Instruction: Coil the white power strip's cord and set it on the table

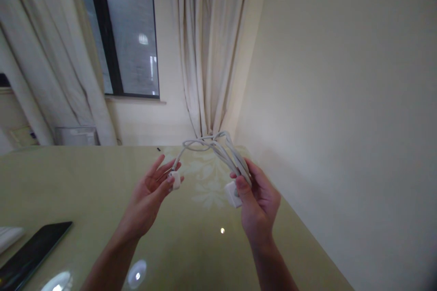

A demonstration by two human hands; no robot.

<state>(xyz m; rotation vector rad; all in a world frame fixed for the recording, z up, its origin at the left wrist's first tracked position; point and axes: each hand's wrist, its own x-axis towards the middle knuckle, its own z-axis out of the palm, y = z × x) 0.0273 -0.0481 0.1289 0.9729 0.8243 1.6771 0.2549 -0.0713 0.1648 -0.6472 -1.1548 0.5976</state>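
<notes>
A white cable (213, 146) is gathered into loops above a glossy yellow-green table (85, 182). My right hand (257, 202) is closed around the bundled loops, with a white charger block (234, 193) hanging just under its thumb. My left hand (152, 191) has its fingers stretched out, and its thumb and fingers pinch the cable's small white plug end (175, 179). Both hands are held above the table, about a hand's width apart.
A dark flat tablet or phone (32, 252) lies at the table's near left, beside a white object (8, 236) at the edge. Cream curtains (208, 50) and a dark window (128, 32) stand behind the table. A plain wall runs along the right.
</notes>
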